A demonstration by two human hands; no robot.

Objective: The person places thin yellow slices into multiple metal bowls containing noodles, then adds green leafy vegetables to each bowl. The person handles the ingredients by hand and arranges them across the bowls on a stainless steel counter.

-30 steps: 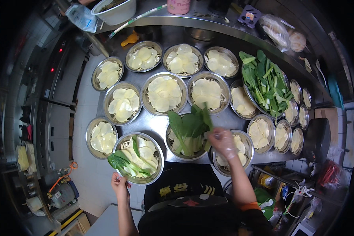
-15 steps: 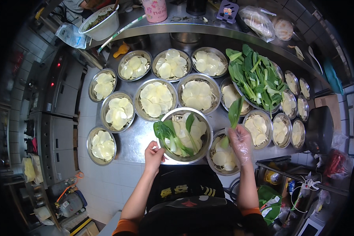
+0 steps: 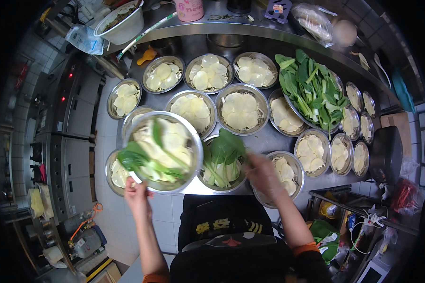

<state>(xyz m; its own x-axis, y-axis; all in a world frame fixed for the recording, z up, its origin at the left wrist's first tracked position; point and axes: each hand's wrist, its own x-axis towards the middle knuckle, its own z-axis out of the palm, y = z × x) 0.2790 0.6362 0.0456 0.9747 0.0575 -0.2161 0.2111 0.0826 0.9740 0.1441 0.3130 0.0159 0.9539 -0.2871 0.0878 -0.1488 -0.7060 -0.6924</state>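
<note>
My left hand (image 3: 138,188) grips the rim of a round metal bowl (image 3: 197,162), raised and held out to the left. Inside it, pale round slices (image 3: 174,134) lie with stalks of bok choy (image 3: 134,158). A second metal bowl (image 3: 211,187), holding slices and greens, stands at the counter's near edge. Over that bowl, my right hand (image 3: 265,177), in a clear plastic glove and smeared by motion, holds a green bok choy leaf (image 3: 231,141) that reaches left from its fingers. Beside this hand sits another bowl of slices (image 3: 285,174) without greens.
Several bowls of slices (image 3: 243,109) crowd the steel counter. A large heap of bok choy (image 3: 311,89) fills a bowl at the back right. Above runs a metal shelf (image 3: 212,29) with a white tub (image 3: 123,26) and a pink container (image 3: 190,10). Ovens (image 3: 71,137) stand left.
My left hand has lifted its bowl up and left, uncovering another bowl with greens and partly hiding bowls at left. My right hand has swung left with its leaf.
</note>
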